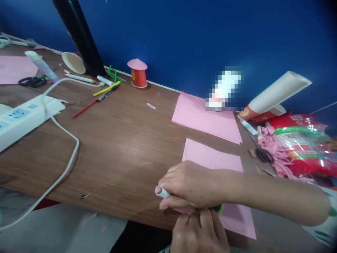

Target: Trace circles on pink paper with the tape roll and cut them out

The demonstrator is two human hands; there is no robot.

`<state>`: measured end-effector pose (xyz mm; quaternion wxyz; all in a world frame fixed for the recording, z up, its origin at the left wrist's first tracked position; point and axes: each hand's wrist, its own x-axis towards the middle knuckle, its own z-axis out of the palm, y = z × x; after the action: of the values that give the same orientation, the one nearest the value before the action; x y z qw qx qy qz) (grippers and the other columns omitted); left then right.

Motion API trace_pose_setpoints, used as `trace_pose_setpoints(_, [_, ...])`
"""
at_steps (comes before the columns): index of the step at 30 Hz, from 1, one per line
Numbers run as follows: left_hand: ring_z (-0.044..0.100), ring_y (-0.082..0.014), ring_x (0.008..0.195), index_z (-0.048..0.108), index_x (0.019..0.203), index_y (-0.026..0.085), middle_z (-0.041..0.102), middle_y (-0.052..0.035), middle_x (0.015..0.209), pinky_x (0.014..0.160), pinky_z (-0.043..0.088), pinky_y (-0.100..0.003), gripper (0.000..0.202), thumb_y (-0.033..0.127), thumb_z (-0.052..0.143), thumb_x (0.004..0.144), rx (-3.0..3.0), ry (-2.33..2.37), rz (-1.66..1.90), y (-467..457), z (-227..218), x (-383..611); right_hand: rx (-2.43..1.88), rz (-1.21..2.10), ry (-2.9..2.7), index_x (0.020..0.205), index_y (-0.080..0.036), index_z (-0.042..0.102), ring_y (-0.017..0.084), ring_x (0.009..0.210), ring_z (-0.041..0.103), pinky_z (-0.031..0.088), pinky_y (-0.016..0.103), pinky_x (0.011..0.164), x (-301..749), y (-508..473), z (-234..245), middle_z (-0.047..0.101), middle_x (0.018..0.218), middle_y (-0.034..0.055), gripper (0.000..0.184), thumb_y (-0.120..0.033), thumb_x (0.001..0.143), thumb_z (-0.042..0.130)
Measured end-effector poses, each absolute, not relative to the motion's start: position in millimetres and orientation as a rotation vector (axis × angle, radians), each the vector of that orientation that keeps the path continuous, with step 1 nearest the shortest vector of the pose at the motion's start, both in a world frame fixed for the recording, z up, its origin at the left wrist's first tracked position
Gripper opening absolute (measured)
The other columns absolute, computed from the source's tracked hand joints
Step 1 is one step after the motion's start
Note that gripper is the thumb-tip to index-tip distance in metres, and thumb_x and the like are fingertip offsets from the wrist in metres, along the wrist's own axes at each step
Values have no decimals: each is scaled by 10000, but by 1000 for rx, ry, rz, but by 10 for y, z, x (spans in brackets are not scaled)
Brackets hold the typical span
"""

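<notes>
Down at the near edge of the surface (pixel 118 147), the right hand (pixel 191 186) reaches across from the right and lies knuckles-up on a pink sheet (pixel 210 160). Its grip is closed around a white pen (pixel 162 192), of which only the pinkish end pokes out past the fingers on the left. The hand's weight on the paper seems to pin the sheet flat so that it cannot slide on the smooth wood. The left hand (pixel 200 232) comes up from below, its fingers curled toward a small green thing (pixel 220 209) tucked between the two hands. Whether that grip is closed on it cannot be told, since the right hand covers most of it. Faint circles are drawn on the sheet, which lies right at the edge, within easy reach of both hands. Farther back lies a stack of pink paper (pixel 205 117), apart from the sheet in use. Scissors (pixel 263 154) rest beside pink scraps (pixel 276 158) at the right, near a tipped stack of cups (pixel 276 95). A power strip (pixel 21 117) and its cable (pixel 68 154) lie well off to the left.
</notes>
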<state>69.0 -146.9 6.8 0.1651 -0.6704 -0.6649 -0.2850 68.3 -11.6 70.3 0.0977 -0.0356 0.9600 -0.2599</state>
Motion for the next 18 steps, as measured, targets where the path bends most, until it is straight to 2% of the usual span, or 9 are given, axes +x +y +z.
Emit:
trace_pose_setpoints(7, [433, -114, 382, 576, 724, 142, 440, 17, 515, 366, 280, -283, 22, 125, 564, 714, -1968, -1876, -727, -1468, 48, 679, -28, -790, 2909, 901, -145, 569, 154, 707, 584, 400, 241, 617, 699, 4, 670, 646, 790, 47, 288, -391, 922, 422])
trace_pose_setpoints(12, [429, -132, 381, 597, 774, 131, 464, 11, 540, 350, 272, -295, 64, 137, 568, 717, -2007, -1828, -696, -1474, 34, 672, 116, -868, 2866, 813, -133, 571, 145, 665, 556, 387, 237, 603, 713, 106, 692, 617, 769, 47, 277, -346, 922, 432])
trace_pose_setpoints(18, [435, -119, 379, 578, 762, 146, 467, 25, 536, 358, 284, -285, 45, 158, 586, 720, -1994, -1849, -647, -1474, 47, 663, 229, -1018, 2844, 790, -136, 559, 129, 641, 532, 374, 222, 605, 769, 245, 686, 582, 746, 39, 272, -312, 933, 409])
